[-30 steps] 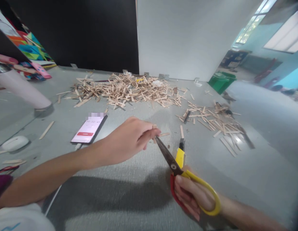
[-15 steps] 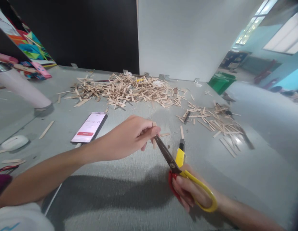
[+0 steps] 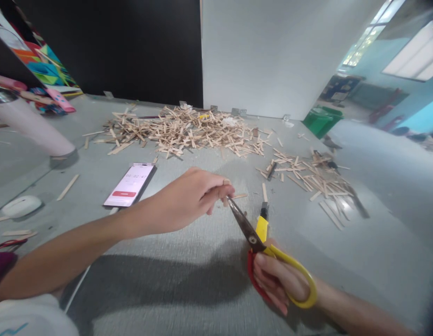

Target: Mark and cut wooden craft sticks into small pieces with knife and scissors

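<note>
My left hand is closed, thumb and fingers pinching a short wooden stick whose ends just show. Scissors with one yellow and one red handle are in my right hand, fingers through the loops. The blade tips meet the stick right at my left fingertips; how far they cut in is hidden. Under the scissors lies a yellow and black utility knife, with a small stick at its tip. Another stick piece rests on the table just beyond my left fingertips.
A wide heap of wooden sticks lies along the back panels. A smaller scatter of sticks is at the right. On the left are a phone showing a timer, a white mouse and a pale bottle. A green bin stands behind.
The scissor handles have spread a little and my right fingers have opened with the red loop. My left hand has barely shifted.
</note>
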The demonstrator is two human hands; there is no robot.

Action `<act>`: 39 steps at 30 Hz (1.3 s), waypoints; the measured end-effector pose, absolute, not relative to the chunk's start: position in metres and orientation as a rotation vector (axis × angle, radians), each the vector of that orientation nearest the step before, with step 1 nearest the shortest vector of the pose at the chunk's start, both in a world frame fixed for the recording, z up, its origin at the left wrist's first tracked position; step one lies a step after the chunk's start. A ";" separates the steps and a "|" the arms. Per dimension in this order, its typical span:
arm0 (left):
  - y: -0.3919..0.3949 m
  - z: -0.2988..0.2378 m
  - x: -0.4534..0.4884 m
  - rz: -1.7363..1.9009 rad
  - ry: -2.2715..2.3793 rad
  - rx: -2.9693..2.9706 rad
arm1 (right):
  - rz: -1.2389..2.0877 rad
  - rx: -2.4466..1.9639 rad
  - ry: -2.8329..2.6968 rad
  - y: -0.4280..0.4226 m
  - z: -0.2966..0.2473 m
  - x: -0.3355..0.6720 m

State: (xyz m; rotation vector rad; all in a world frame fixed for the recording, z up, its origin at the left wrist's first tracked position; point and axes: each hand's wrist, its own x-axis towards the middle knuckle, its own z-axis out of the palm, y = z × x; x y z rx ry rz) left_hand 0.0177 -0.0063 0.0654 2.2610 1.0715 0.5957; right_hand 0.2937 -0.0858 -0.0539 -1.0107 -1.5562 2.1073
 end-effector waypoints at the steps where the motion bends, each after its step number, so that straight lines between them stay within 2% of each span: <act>1: -0.006 0.065 0.018 0.593 1.073 2.262 | 2.116 -1.006 -1.543 -0.086 -0.055 0.294; 8: -0.007 0.066 0.018 0.577 1.094 2.231 | 1.940 -0.926 -1.618 -0.083 -0.055 0.289; 26: -0.010 0.069 0.017 0.469 1.069 2.228 | 1.783 -1.210 -1.783 -0.084 -0.036 0.286; 39: -0.007 0.072 0.016 0.419 1.065 2.259 | 1.821 -1.185 -1.828 -0.078 -0.026 0.289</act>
